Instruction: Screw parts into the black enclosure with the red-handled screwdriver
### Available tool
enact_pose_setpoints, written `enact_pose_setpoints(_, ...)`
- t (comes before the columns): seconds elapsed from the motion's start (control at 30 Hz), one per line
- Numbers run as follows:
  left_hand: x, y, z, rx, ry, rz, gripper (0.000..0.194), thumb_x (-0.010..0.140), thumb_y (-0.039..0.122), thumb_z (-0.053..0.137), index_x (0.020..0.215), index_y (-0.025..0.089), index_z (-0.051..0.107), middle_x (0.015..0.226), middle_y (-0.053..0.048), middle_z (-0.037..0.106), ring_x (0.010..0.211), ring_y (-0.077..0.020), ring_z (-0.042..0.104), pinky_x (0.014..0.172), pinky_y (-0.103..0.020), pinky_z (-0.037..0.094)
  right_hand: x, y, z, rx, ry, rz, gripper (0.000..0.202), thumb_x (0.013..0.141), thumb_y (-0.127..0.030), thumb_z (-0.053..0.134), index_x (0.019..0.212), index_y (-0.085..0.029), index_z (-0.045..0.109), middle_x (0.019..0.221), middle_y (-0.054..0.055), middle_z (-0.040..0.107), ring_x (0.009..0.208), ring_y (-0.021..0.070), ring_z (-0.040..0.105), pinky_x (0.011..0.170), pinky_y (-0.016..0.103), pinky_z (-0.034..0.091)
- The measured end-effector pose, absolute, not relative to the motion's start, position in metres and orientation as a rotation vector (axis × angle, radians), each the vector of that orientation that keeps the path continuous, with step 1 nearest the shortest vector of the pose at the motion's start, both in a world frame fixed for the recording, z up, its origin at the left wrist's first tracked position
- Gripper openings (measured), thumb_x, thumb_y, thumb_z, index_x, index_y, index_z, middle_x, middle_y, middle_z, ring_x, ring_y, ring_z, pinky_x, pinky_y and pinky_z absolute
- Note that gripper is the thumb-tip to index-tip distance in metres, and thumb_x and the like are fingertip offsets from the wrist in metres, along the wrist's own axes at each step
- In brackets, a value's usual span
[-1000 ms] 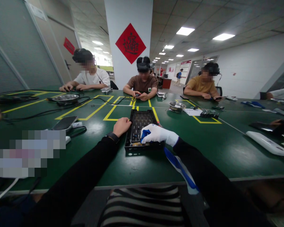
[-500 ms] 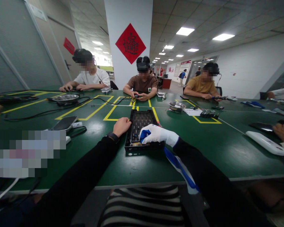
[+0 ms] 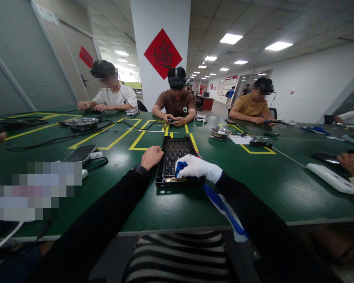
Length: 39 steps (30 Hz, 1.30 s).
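A shallow black rectangular case (image 3: 179, 157) lies on the green table, with rows of small round shapes inside and lighter, board-like parts along its near end. My left hand (image 3: 152, 157), bare, is closed at the case's left wall, its fingertips mostly hidden against the edge. My right hand (image 3: 193, 167) wears a white glove with blue on the palm side. Its fingers are curled down into the near right part of the case; whatever they pinch is hidden under them. Beneath my right forearm, a second blue-and-white glove (image 3: 224, 208) hangs over the table's near edge.
Metal bowls (image 3: 221, 133) stand farther back, one right and one left. Small black parts (image 3: 261, 142) lie at the right. Black cables (image 3: 61, 137) run across the left side. A white device (image 3: 333, 179) lies at right. Several co-workers (image 3: 177, 102) sit around the table (image 3: 141, 212).
My right hand has shifted very slightly within the case, and a lighter part near its fingers shows a little more. My left hand and the case have stayed in place.
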<state>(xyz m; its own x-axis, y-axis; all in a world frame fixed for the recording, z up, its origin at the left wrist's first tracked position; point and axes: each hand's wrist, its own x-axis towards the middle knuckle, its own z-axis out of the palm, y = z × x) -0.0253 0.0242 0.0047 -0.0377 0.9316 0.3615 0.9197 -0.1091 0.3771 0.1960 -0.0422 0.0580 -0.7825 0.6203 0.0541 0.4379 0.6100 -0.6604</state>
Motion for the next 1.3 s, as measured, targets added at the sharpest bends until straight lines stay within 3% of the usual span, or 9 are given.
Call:
enact_pose_setpoints(0.33,-0.0262,0.0249,0.0032,2.153,2.067,0.884,0.02,0.073,0.032,0.043,0.058,0.019,0.047,0.06,-0.003,0.054,0.058,-0.0149,0.048,0.052,-0.024,0.029,0.1974,-0.0415,0.0579,-0.819,-2.596,0.946,0.016,0.063,-0.025,0.066,0.074,-0.014,0.063,0.07,-0.002,0.063,0.062,0.0093,0.054,0.06,0.02,0.041)
enact_pose_setpoints(1.07,-0.0235,0.0216,0.0079,2.144,2.1,0.816,0.021,0.074,0.031,0.043,0.063,0.018,0.054,0.066,-0.005,0.059,0.063,-0.016,0.051,0.054,-0.024,0.03,0.1952,-0.0427,0.0591,-0.868,-2.576,0.971,0.018,0.062,-0.026,0.067,0.074,-0.014,0.063,0.067,-0.002,0.062,0.06,0.0091,0.054,0.057,0.019,0.041)
enact_pose_setpoints(1.3,-0.0248,0.0244,0.0053,2.155,2.078,0.851,0.021,0.073,0.032,0.043,0.06,0.019,0.051,0.063,-0.005,0.056,0.061,-0.0158,0.05,0.052,-0.024,0.028,0.1975,-0.0484,0.0637,-0.872,-2.561,1.09,0.024,0.065,-0.035,0.066,0.076,-0.014,0.063,0.066,-0.001,0.063,0.059,0.0099,0.055,0.056,0.02,0.041)
